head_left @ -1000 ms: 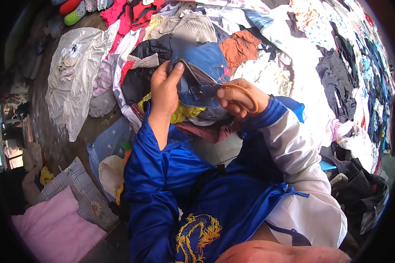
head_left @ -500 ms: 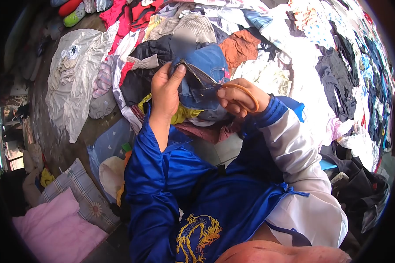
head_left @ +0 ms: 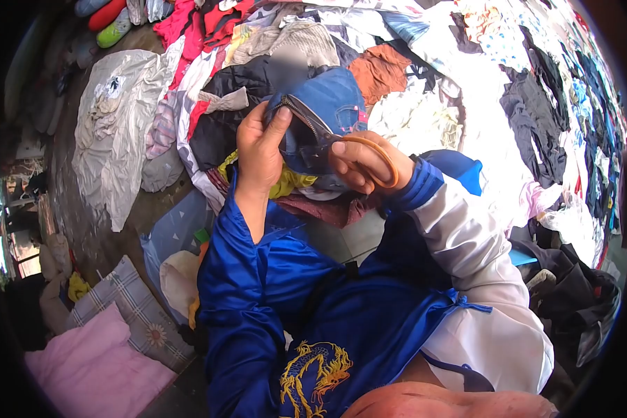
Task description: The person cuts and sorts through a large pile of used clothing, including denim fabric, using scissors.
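A piece of blue denim clothing (head_left: 338, 94) with a metal zipper (head_left: 306, 117) is held up before me. My left hand (head_left: 261, 146) pinches it at the upper end of the zipper, thumb on top. Fingers of my right hand (head_left: 366, 164) are wrapped round a pair of scissors (head_left: 390, 161) with an orange loop handle. The scissors' front end lies at the lower end of the zipper, against the dark inside of the denim; the blades are hard to make out.
Heaped clothes surround the denim: a rust-coloured cloth (head_left: 380, 72), a black garment (head_left: 216, 139) and a yellow cloth (head_left: 292, 182). White clothing (head_left: 115, 125) lies at left. A pink cloth (head_left: 94, 355) and a checked cushion (head_left: 136, 306) are at lower left, dark cloth (head_left: 578, 299) at right.
My right hand with the scissors has moved a little left and down along the zipper. My left hand has shifted slightly left, still gripping the denim.
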{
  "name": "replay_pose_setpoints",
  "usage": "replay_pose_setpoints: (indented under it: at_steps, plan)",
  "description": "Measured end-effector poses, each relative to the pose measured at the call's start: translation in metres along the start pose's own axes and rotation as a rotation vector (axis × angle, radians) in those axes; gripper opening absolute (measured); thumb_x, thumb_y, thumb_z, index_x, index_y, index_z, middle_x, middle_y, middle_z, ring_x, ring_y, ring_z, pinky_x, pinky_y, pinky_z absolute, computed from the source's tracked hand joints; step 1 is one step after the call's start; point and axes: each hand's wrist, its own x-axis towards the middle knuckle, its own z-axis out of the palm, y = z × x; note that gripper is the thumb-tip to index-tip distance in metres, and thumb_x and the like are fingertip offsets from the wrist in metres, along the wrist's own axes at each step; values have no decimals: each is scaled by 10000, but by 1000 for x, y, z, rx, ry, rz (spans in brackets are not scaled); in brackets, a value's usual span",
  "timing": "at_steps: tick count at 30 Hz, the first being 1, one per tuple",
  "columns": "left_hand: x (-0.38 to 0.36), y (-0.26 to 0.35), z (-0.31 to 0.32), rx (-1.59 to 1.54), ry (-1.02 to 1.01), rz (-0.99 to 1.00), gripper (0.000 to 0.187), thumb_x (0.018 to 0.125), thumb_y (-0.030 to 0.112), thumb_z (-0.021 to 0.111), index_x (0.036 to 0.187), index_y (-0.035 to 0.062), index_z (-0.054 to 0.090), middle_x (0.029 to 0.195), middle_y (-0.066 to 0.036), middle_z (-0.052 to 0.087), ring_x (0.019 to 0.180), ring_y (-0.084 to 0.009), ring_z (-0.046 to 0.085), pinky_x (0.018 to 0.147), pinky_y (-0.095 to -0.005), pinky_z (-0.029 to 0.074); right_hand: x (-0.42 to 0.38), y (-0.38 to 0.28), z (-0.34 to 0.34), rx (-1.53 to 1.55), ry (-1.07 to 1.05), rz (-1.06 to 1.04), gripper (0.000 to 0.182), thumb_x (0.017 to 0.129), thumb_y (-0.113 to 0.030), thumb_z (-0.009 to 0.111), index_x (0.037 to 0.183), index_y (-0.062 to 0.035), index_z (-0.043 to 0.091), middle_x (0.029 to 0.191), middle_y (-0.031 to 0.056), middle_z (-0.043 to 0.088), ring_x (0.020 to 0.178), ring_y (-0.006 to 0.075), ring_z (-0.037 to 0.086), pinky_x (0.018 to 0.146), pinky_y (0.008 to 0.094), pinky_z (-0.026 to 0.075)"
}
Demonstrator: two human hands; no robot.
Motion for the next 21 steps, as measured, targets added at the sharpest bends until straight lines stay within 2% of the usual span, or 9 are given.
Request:
replay_pose_setpoints:
  at_steps: [5, 8, 9, 11, 12, 13, 15, 17, 21]
  plan:
    - [0, 4, 3, -72, 15, -17, 185, 976, 160, 643, 1058, -5, 661, 993, -37, 694, 895, -94, 625, 840, -256, 492, 0, 7, 5, -102, 27, -6, 409, 960, -380, 605, 725, -47, 605, 518, 3, 494, 414, 84, 466, 410, 238, 366]
    - [1, 0, -2, -95, 32, -12, 177, 970, 146, 649, 1064, -3, 660, 1009, -39, 694, 907, -97, 626, 849, -259, 492, 0, 7, 12, -269, 102, -95, 383, 963, -331, 635, 713, -41, 637, 540, -7, 514, 464, 69, 471, 437, 262, 376]
    - [0, -1, -7, -104, -7, -14, 284, 963, 135, 645, 1187, -39, 634, 1119, -71, 679, 1019, -145, 619, 957, -294, 456, 5, 14, 11, -400, 142, -241, 373, 950, -329, 664, 723, -34, 638, 549, -12, 520, 484, 64, 464, 450, 271, 378]
    - [1, -3, -8, -82, 14, 19, 292, 958, 140, 653, 1188, -38, 635, 1112, -69, 679, 1005, -140, 615, 959, -289, 447, 7, 18, 12, -440, 197, -162, 368, 941, -341, 682, 740, -36, 645, 562, -10, 532, 494, 61, 467, 456, 269, 382]
    - [1, 0, -5, -58, 28, 15, 292, 960, 144, 652, 1188, -38, 636, 1110, -70, 679, 993, -136, 612, 961, -285, 442, 7, 20, 15, -368, 192, -156, 360, 939, -349, 689, 759, -39, 649, 566, -13, 535, 496, 60, 476, 456, 269, 385]
    - [2, 3, -1, -38, 29, 27, 207, 968, 137, 650, 1107, -17, 662, 1030, -37, 685, 931, -99, 617, 870, -253, 482, 7, 20, 15, -352, 188, -157, 373, 938, -352, 694, 740, -43, 627, 556, -17, 525, 496, 57, 477, 454, 264, 378]
    - [1, 3, 1, -56, 24, 21, 224, 973, 142, 644, 1123, -24, 654, 1040, -40, 680, 934, -105, 618, 876, -258, 483, 6, 20, 13, -236, 138, -103, 396, 944, -356, 687, 708, -51, 597, 548, -21, 514, 488, 54, 470, 441, 261, 360]
    - [1, 3, 1, -50, 12, 25, 232, 977, 138, 636, 1134, -34, 643, 1052, -52, 678, 939, -118, 624, 884, -267, 487, 9, 28, 10, -229, 120, -184, 416, 959, -363, 665, 696, -53, 577, 536, -26, 493, 457, 47, 437, 416, 255, 321]
    - [0, 6, 0, -95, -2, -6, 232, 972, 139, 643, 1135, -26, 645, 1056, -56, 681, 957, -129, 632, 898, -280, 491, 4, 16, 13, -35, 44, -78, 390, 969, -343, 652, 709, -61, 579, 531, -25, 489, 426, 49, 438, 394, 241, 309]
